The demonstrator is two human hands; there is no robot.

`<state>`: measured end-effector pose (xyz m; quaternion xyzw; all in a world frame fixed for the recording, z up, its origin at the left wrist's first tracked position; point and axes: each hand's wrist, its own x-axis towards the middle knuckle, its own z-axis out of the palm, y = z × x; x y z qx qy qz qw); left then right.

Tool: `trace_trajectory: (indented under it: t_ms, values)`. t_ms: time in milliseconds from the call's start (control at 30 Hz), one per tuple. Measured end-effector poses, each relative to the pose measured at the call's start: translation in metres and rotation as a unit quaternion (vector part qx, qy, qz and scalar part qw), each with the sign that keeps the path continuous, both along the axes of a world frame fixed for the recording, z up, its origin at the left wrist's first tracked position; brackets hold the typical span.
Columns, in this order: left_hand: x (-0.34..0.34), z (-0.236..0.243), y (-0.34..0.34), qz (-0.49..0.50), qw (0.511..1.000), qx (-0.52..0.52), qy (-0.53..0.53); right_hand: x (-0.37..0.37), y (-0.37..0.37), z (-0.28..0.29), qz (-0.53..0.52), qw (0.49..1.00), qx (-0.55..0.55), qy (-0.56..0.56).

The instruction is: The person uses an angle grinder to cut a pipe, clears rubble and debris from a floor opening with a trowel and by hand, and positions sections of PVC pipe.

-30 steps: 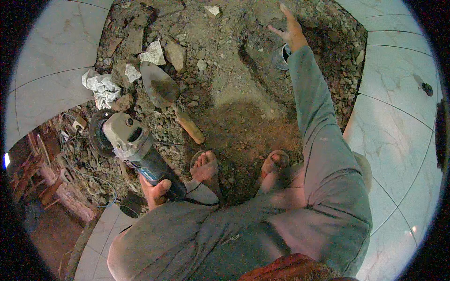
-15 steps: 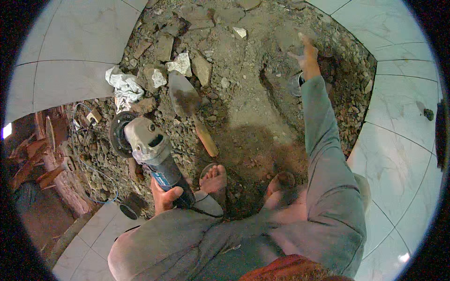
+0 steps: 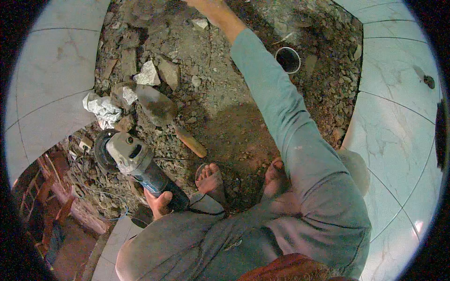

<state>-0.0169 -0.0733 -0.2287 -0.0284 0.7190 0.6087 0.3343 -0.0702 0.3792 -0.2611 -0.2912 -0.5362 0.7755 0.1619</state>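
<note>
My left hand [image 3: 157, 199] grips the body of an angle grinder [image 3: 133, 157], its disc facing left over the rubble beside my left foot. My right arm stretches forward across the dirt, with my right hand [image 3: 208, 10] at the top edge; its fingers are mostly out of view. A trowel [image 3: 154, 105] with a wooden handle lies in the middle left of the pit. The round white-rimmed pipe opening [image 3: 288, 60] sits in the soil to the right of my forearm.
Marble-look floor tiles [image 3: 393, 131] border the broken ground [image 3: 220, 117] on both sides. White stone pieces [image 3: 147, 74], crumpled white material [image 3: 102, 107] and thin cable [image 3: 110, 199] lie at the left. A lower area with wooden boards [image 3: 61, 196] shows at the lower left.
My right hand has moved from above the pipe forward and left to the top edge, uncovering the pipe opening. My left hand still holds the grinder; the view has shifted a little.
</note>
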Motion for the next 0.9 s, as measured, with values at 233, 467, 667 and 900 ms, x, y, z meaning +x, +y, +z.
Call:
trace_trajectory:
  t_ms: [233, 467, 667, 900]
  values:
    - [-0.007, -0.012, -0.017, -0.059, 0.998, -0.009, -0.011, 0.044, 0.069, -0.177, -0.393, 0.711, 0.408, -0.417]
    - [-0.011, -0.013, -0.018, -0.061, 0.995, -0.079, 0.008, 0.084, 0.126, -0.272, -0.199, 0.689, 0.423, -0.554]
    - [-0.013, -0.01, 0.0, -0.041, 0.998, -0.029, -0.037, 0.082, 0.083, -0.288, -0.082, 0.791, 0.377, -0.474]
    - [-0.003, -0.006, 0.019, -0.003, 0.999, -0.008, -0.046, 0.087, 0.037, -0.279, -0.227, 0.84, 0.404, -0.283]
